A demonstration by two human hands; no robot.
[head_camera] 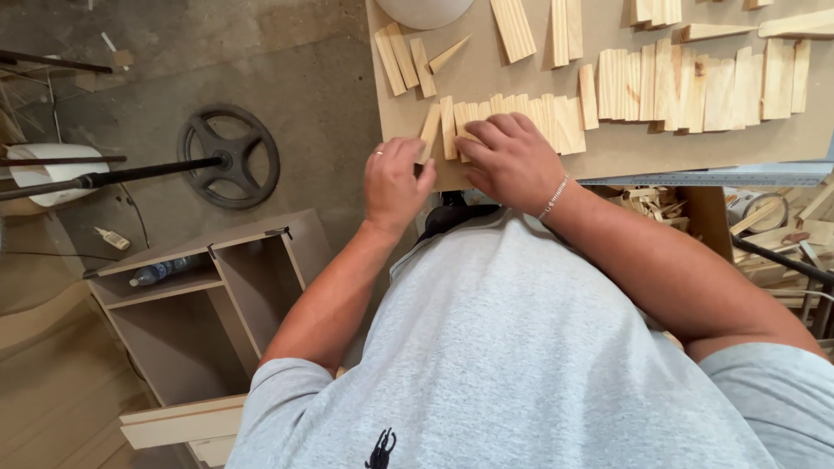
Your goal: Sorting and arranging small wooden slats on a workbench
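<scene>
1. Left hand (395,184): fingers curled, tips pinching the lower end of a single pale wooden wedge (429,132) at the near-left edge of the fibreboard worktop (625,146).
2. Right hand (512,161): fingers spread and laid flat over the left end of a row of wedges (543,117), pressing the pieces down; bracelet at the wrist.
3. Position of the work: pinched wedge upright on the board, just left of the row, separated from it by a narrow gap; a second loose wedge (447,127) between the two.
4. Judged good practice: flat pressure from the right hand to stop the row fanning; light grip low on the wedge; sliding rather than lifting; thin and thick ends matched to the neighbours.
5. Edges: near edge of the worktop directly under both hands, left edge just beyond the pinched wedge; little margin, hence risk of a piece tipping off toward the floor.
6. Open room: bare board between the near row and the scattered wedges (404,59) above; a longer row (695,87) to the right, near but apart.
7. Below left: open cabinet (208,313) and spoked wheel (228,156) on the concrete floor.
</scene>
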